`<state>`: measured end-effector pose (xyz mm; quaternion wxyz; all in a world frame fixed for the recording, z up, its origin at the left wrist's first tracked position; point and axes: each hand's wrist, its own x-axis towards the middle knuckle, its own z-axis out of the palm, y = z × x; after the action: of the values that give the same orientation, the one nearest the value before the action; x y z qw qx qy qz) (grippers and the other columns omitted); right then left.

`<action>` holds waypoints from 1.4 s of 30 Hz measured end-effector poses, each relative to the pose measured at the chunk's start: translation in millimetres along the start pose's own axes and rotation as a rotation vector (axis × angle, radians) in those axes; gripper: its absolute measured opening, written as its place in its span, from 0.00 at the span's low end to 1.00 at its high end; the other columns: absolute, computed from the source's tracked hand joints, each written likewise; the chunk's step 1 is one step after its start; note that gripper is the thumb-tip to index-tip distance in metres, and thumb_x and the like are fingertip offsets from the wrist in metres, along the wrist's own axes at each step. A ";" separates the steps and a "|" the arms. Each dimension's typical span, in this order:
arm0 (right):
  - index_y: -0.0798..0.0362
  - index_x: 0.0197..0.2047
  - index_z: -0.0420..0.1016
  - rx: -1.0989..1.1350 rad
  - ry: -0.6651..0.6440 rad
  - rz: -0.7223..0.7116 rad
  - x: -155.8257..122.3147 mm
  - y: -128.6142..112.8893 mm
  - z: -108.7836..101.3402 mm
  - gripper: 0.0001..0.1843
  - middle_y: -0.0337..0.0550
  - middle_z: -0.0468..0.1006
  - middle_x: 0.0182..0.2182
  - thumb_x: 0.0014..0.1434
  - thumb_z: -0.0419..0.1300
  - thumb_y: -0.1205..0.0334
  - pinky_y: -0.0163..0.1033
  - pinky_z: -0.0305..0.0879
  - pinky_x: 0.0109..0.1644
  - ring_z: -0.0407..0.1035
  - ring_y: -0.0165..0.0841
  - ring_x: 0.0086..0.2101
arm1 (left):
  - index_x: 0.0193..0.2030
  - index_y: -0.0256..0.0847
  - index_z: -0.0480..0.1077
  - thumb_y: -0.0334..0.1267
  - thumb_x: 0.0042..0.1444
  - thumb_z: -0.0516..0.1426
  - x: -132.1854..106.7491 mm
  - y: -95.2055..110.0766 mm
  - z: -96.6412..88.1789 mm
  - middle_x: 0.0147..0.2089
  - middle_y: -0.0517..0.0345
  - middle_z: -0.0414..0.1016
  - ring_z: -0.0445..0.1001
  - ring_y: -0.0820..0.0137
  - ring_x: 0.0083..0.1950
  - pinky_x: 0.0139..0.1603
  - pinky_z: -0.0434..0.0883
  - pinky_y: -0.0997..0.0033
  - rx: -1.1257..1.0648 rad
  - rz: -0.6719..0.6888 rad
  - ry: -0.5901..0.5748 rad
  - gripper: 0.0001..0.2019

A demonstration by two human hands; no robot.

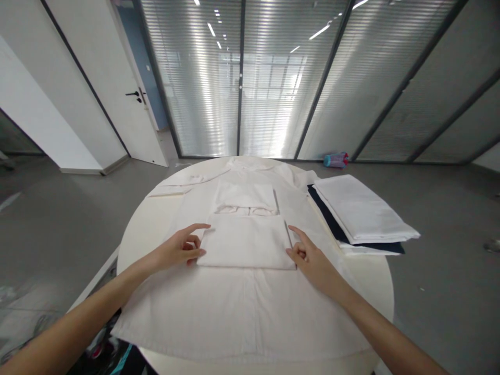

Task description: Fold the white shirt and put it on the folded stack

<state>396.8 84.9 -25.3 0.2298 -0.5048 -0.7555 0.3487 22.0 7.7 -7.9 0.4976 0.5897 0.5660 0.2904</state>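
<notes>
A folded white garment [247, 240] lies on top of a larger white garment [242, 307] spread flat over a round white table [380, 291]. My left hand [180, 249] rests at the folded piece's left edge, index finger stretched out along the side, other fingers curled against the cloth. At the right edge my right hand [310, 260] does the same, index finger pointing along the side and the rest curled in. Neither hand lifts the fabric.
A stack of folded cloths [361, 214], white on top of dark navy, sits at the table's right. A blue and pink bottle [336, 160] lies on the grey floor by the glass wall. A white door [135, 104] stands at the left.
</notes>
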 end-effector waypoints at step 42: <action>0.59 0.59 0.73 -0.745 0.143 -0.373 150.1 -57.2 30.0 0.31 0.55 0.75 0.57 0.74 0.35 0.54 0.54 0.37 0.72 0.65 0.42 0.60 | 0.61 0.33 0.69 0.39 0.71 0.43 194.8 51.8 4.2 0.64 0.41 0.70 0.63 0.57 0.69 0.69 0.60 0.55 1.036 0.579 0.422 0.21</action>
<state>283.7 200.4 -2.1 0.1425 -0.4308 -0.8906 -0.0318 82.5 200.0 -4.9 -0.0738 0.8136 0.5366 0.2114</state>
